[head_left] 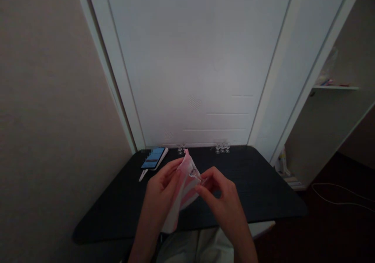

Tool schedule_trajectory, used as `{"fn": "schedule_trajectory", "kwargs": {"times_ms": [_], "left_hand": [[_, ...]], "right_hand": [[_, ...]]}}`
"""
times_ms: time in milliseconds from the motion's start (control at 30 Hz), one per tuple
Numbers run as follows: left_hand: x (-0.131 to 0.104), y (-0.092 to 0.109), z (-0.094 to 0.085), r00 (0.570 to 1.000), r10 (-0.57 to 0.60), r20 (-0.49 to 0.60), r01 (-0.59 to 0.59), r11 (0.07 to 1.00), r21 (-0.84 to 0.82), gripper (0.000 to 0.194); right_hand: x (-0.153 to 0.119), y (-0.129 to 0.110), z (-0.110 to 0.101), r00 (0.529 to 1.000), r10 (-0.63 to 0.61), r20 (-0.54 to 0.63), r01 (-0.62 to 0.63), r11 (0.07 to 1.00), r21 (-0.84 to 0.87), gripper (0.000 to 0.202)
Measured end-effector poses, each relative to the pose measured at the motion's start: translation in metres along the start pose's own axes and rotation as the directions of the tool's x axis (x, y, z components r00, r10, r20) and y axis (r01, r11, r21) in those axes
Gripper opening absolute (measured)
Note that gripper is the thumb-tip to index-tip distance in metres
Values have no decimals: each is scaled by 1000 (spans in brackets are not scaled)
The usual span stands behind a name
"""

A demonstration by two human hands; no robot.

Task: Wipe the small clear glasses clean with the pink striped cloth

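Observation:
A pink-and-white bag (187, 191) hangs tilted over the front part of the dark table. My left hand (162, 189) is closed around its left side, and the bag hides part of the fingers. At the bag's upper right edge, my right hand (218, 191) pinches a small clear plastic piece (204, 180) between thumb and fingers; its exact kind is hard to make out. More clear plastic pieces (222, 148) stand grouped at the table's back edge, and a smaller group of clear pieces (181, 149) stands to their left.
A phone (154, 157) with a lit screen lies at the back left of the dark table (249, 189), beside a thin white object (143, 175). A white panelled door (193, 68) rises behind the table. On the right, a white cable (336, 184) lies on the floor.

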State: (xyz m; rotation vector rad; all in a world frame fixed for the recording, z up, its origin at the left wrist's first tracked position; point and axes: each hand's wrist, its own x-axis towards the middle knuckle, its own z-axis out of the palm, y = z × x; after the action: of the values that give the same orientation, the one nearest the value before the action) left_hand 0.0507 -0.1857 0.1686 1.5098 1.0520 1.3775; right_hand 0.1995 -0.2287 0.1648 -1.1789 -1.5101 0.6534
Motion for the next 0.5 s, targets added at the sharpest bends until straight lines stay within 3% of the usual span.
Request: {"fn": "schedule_trajectory", "kwargs": {"times_ms": [233,500], "left_hand": [[-7,9,3,999,51,-9,-49,986,157,30],[-12,16,7,997,63,-34,-58,989,136,28]], "right_hand": [[-2,-4,-3,999,47,-26,-46,999,10,13],[-7,-10,-7,996,74,-52,-73,997,11,16]]}}
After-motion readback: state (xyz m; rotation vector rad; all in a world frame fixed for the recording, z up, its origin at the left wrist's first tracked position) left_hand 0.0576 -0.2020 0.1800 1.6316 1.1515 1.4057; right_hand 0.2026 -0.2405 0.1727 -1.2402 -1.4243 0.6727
